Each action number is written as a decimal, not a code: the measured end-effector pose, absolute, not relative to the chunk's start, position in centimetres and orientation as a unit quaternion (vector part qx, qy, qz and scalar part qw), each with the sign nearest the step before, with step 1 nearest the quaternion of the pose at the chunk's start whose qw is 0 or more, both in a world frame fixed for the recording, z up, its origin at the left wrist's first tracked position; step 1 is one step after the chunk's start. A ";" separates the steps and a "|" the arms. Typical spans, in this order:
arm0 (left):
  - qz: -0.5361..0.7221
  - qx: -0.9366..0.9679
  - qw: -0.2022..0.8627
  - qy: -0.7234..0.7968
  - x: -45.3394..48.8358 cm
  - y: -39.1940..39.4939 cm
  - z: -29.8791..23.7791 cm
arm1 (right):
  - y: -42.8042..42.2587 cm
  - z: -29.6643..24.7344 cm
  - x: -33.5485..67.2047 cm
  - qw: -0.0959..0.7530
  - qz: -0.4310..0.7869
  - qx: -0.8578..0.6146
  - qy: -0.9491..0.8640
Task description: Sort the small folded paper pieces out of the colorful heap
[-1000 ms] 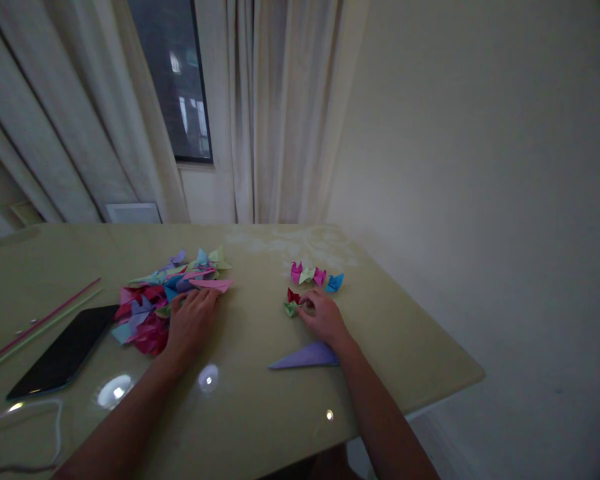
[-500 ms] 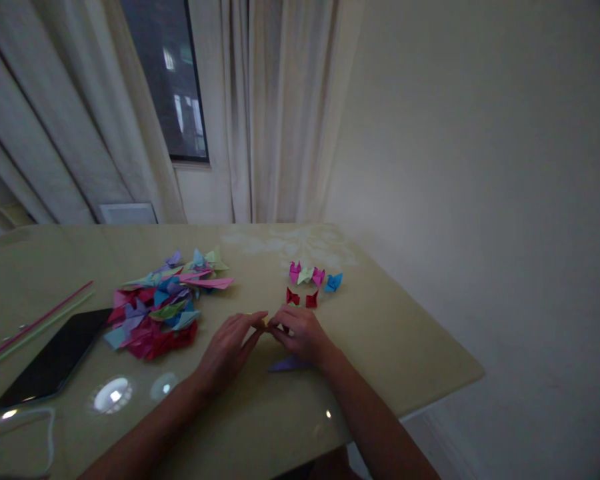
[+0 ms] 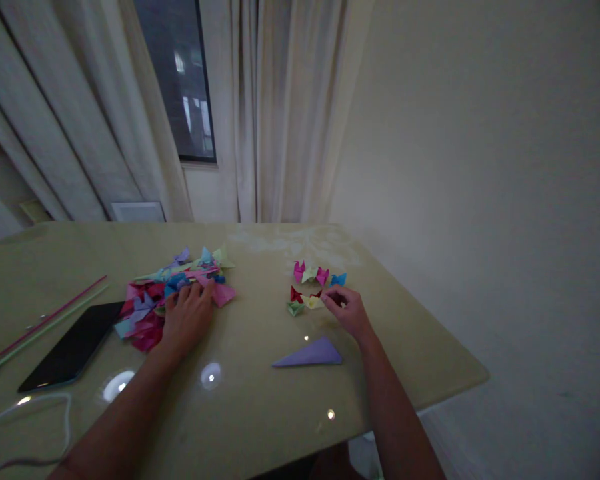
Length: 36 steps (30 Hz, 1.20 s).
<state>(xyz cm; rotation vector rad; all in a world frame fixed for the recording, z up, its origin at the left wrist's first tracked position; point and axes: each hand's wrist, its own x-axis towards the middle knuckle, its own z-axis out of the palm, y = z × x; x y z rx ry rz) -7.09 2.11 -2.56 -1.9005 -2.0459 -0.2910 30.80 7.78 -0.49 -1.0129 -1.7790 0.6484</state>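
My left hand (image 3: pixel 190 312) reaches over a pile of colourful folded paper pieces (image 3: pixel 143 317). Its fingers are apart and rest on the papers, near a pink piece (image 3: pixel 224 294); the fingertips are partly hidden. My right hand (image 3: pixel 347 310) pinches at the right edge of a small yellow origami piece (image 3: pixel 311 302) on the table. Beside this sit a green piece (image 3: pixel 295 308) and red pieces (image 3: pixel 295 294), one partly covered by the fingers. Farther back are magenta pieces (image 3: pixel 299 271), a pale green one (image 3: pixel 309 274) and a blue one (image 3: pixel 339 279).
A purple folded paper triangle (image 3: pixel 313 353) lies near the front of the glossy table (image 3: pixel 250 413). To the left are a black phone (image 3: pixel 73 347), thin pink and green sticks (image 3: pixel 55 315) and a white cable (image 3: pixel 69 420). A wall borders the table's right side.
My hands have separated. The left moved left onto the paper pile; the right moved right and forward with the yellow piece, to the small folded pieces. The purple triangle is now uncovered.
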 end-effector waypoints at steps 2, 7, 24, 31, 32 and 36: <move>-0.076 -0.663 0.163 -0.727 -7.2 2.1 -2.5 | 7.8 -0.5 31.3 0.467 0.278 -0.413 -0.730; -0.058 -0.673 0.179 -0.715 -7.6 2.3 -2.9 | 7.8 -0.8 32.0 0.381 0.320 -0.400 -0.769; -0.106 -0.733 0.033 -0.672 -6.2 1.9 -2.0 | 7.8 -1.1 31.3 0.367 0.166 -0.441 -0.802; -0.192 -0.751 0.072 -0.627 -5.2 1.6 -1.6 | 7.0 -1.5 27.9 0.401 0.121 -0.374 -0.827; -0.217 -0.752 0.092 -0.615 -5.1 1.5 -1.5 | 6.9 -1.6 27.6 0.404 0.114 -0.364 -0.832; -0.357 -0.709 0.173 -0.584 -4.4 1.1 -0.6 | 6.6 -1.8 26.8 0.398 0.100 -0.342 -0.846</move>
